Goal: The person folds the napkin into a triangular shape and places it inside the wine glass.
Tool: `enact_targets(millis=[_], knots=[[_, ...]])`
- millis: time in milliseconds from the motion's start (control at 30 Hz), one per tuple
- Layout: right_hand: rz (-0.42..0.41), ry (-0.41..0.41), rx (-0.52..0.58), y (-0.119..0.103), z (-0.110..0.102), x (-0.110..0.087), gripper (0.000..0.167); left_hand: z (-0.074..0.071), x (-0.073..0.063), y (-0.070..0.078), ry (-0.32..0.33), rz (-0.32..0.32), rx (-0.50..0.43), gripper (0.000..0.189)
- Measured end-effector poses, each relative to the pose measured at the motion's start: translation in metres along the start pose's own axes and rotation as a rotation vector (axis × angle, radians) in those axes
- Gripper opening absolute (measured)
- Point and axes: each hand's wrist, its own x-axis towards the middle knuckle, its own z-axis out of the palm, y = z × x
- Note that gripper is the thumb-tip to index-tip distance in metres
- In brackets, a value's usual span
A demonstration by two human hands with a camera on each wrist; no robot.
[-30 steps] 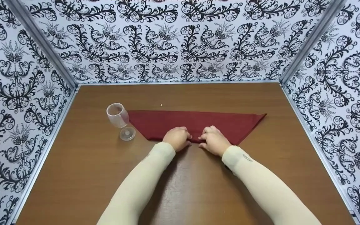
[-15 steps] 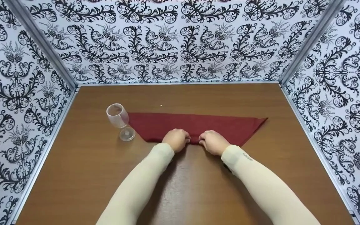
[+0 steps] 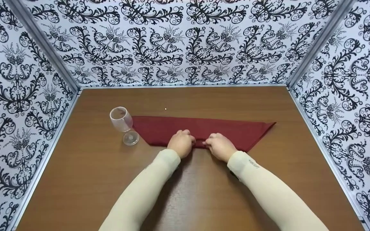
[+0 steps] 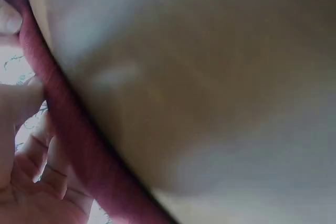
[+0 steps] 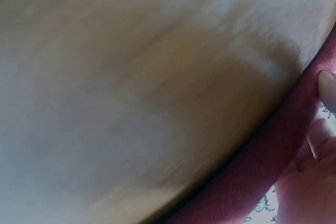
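Note:
A dark red cloth napkin (image 3: 172, 126), folded into a long trapezoid, lies flat on the table. My left hand (image 3: 181, 143) grips its near edge just left of the middle, fingers curled over it. To the right, my right hand (image 3: 219, 146) holds the same edge, with a small gap between the two hands. In the left wrist view, the thumb and fingers meet the napkin's rolled edge (image 4: 79, 129). The right wrist view shows the thumb pressed against that edge (image 5: 262, 156), the fingers partly hidden behind the cloth.
A clear stemmed wine glass (image 3: 121, 120) stands upright by the napkin's left end. The brown wooden table (image 3: 191, 192) is bounded at the back and both sides by panels (image 3: 185, 41) with a black-and-white scroll pattern.
The napkin has shifted slightly toward me, most visibly at its right end. Both hands stay at its near edge, with small finger movements. The glass has not moved.

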Motion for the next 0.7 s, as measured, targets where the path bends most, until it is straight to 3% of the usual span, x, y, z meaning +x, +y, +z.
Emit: enact_targets(millis=[100, 267, 500, 700], knots=[[-0.029, 0.019, -0.039, 0.003, 0.001, -0.004, 0.012, -0.002, -0.003, -0.002, -0.023, 0.035, 0.074, 0.016], [0.026, -0.053, 0.037, 0.006, -0.001, -0.005, 0.034, -0.009, -0.003, -0.005, -0.095, 0.050, 0.075, 0.028], [0.131, -0.143, 0.177, 0.008, -0.002, -0.004, 0.035, -0.010, 0.002, -0.003, -0.079, 0.106, 0.120, 0.020], [0.133, -0.119, 0.170, 0.007, 0.001, -0.001, 0.030, -0.002, 0.003, -0.004, -0.067, 0.111, 0.134, 0.025]])
